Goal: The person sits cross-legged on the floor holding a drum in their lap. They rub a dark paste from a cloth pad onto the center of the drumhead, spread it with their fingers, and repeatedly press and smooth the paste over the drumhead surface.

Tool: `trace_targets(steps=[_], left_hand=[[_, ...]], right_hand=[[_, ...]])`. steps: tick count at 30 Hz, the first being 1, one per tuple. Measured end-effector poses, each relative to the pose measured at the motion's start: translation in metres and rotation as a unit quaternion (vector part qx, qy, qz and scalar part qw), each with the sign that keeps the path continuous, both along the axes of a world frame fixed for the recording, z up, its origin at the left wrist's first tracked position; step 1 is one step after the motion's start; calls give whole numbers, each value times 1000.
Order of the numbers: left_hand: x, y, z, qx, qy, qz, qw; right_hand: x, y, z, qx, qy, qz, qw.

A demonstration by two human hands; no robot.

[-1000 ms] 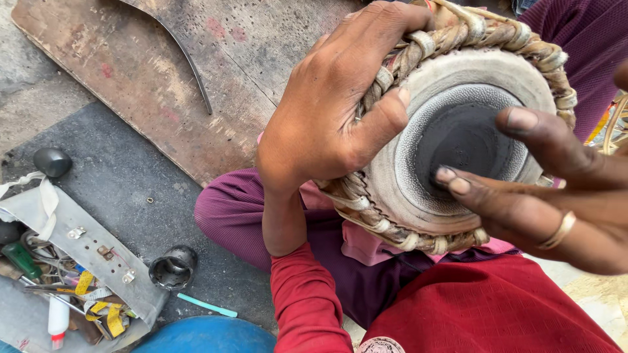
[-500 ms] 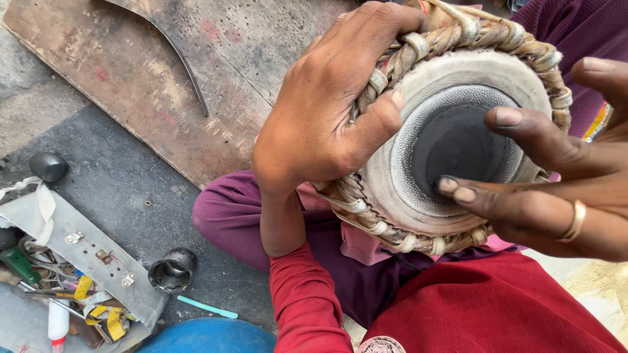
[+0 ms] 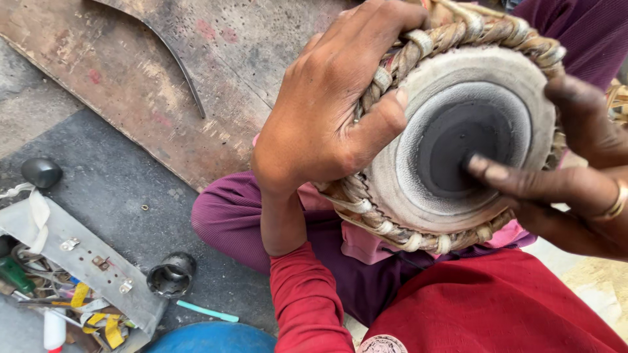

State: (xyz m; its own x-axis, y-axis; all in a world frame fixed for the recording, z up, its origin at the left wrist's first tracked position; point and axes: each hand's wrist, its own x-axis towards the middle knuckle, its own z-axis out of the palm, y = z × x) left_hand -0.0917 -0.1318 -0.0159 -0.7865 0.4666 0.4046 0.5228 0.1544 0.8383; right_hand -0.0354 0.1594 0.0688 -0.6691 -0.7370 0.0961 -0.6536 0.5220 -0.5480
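On my lap, over purple trousers, rests the drum point(image 3: 458, 144), its skin tilted up toward me. My left hand point(image 3: 327, 111) grasps its braided rim, thumb pressed on the pale outer ring. My right hand point(image 3: 575, 176) is open, 1 fingertip point(image 3: 477, 165) touching the black centre patch, a ring on another finger. On the floor to my left lie a metal toolbox point(image 3: 85, 261), a small black socket point(image 3: 171, 273) and a wooden board point(image 3: 163, 72).

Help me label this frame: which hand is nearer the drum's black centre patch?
Right. The right hand has a fingertip on the black patch; the left hand grips the braided rim beside it.
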Motion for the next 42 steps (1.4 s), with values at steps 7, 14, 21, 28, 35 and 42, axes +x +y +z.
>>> trace_targets(steps=[7, 14, 21, 28, 35, 42], left_hand=[[2, 0, 1, -7, -11, 11, 1000], [3, -2, 2, 5, -11, 3, 1000], [2, -1, 1, 2, -5, 5, 1000], [5, -2, 2, 2, -17, 8, 1000], [4, -4, 2, 5, -19, 1, 1000], [2, -2, 1, -16, -20, 3, 1000]], right_hand=[[-1, 5, 5, 85, 95, 140, 982], [2, -19, 11, 132, 122, 25, 983], [4, 3, -4, 36, 48, 5, 998], [-6, 2, 19, 144, 88, 141, 975], [8, -19, 9, 104, 107, 19, 989], [23, 22, -11, 68, 45, 34, 996]])
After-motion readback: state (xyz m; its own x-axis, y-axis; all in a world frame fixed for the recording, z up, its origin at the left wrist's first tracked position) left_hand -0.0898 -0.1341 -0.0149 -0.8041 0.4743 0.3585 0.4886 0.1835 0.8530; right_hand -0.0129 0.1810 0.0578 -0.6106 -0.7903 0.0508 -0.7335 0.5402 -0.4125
